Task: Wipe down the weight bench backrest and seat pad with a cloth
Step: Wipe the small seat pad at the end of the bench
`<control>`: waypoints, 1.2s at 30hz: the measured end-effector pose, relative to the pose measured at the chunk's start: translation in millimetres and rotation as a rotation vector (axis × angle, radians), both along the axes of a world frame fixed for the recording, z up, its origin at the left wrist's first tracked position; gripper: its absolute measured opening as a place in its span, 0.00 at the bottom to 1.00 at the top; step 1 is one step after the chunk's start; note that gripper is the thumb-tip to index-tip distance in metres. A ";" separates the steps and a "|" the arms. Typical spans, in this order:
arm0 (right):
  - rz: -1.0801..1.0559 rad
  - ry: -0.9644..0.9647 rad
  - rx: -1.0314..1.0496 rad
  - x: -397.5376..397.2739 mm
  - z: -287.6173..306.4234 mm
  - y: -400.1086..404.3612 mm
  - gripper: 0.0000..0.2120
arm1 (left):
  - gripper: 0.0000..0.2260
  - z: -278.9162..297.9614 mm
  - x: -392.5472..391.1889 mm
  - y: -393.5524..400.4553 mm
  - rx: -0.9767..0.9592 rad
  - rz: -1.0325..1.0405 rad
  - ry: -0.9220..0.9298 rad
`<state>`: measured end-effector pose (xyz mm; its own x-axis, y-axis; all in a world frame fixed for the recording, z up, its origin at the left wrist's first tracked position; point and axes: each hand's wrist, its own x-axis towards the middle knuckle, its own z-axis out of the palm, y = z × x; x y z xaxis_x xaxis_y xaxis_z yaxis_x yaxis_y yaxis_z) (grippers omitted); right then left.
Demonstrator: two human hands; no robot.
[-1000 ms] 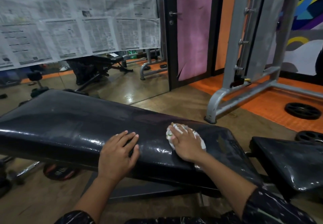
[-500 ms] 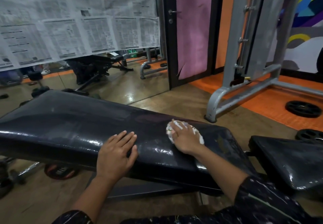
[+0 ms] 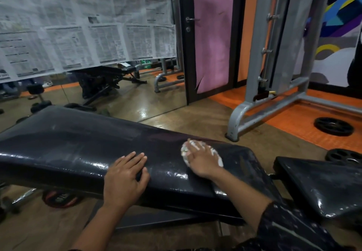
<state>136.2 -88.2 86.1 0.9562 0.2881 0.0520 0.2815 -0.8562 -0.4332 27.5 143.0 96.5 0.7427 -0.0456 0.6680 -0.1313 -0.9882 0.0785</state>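
The long black backrest (image 3: 68, 145) stretches from the left to the middle, glossy and damp-looking. Its smaller black seat pad (image 3: 321, 188) lies to the right, across a narrow gap. A white cloth (image 3: 216, 155) sits on the backrest near its far edge at the right end. My right hand (image 3: 199, 159) lies flat on top of the cloth with fingers spread, pressing it down. My left hand (image 3: 125, 176) rests flat on the backrest's near edge, fingers straight, a short way left of the cloth.
A grey steel rack frame (image 3: 260, 101) stands behind the bench on the orange floor mat. Black weight plates (image 3: 334, 126) lie on the floor to the right. A mirror (image 3: 94, 90) and a dark-framed door (image 3: 211, 35) close off the back.
My right hand has slid the cloth away from me, toward the backrest's far edge. My left hand has stayed on the near edge.
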 end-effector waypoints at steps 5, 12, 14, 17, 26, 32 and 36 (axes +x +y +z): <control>0.233 0.162 0.153 11.4 19.2 19.4 0.23 | 0.20 11.2 5.5 -43.3 -0.119 0.064 0.075; -0.081 -0.170 0.676 -18.8 -1.9 -114.7 0.15 | 0.23 23.5 47.7 -127.6 0.116 -0.168 0.354; -0.229 -0.246 0.546 -31.7 -35.8 -161.9 0.13 | 0.24 25.7 66.8 -137.1 0.188 -0.142 0.479; -0.429 -0.295 0.471 -45.1 -64.7 -205.8 0.22 | 0.27 22.3 87.8 -137.9 0.292 -0.100 0.676; -0.442 -0.075 0.484 -55.7 -89.4 -188.7 0.23 | 0.26 0.6 39.1 -137.5 0.261 -0.060 0.693; -0.510 -0.089 0.602 -55.5 -97.7 -192.4 0.21 | 0.28 -26.6 0.6 -203.5 0.335 -0.117 0.682; -0.529 -0.098 0.625 -53.7 -103.3 -193.4 0.21 | 0.26 -20.3 35.3 -207.9 0.326 -0.074 0.715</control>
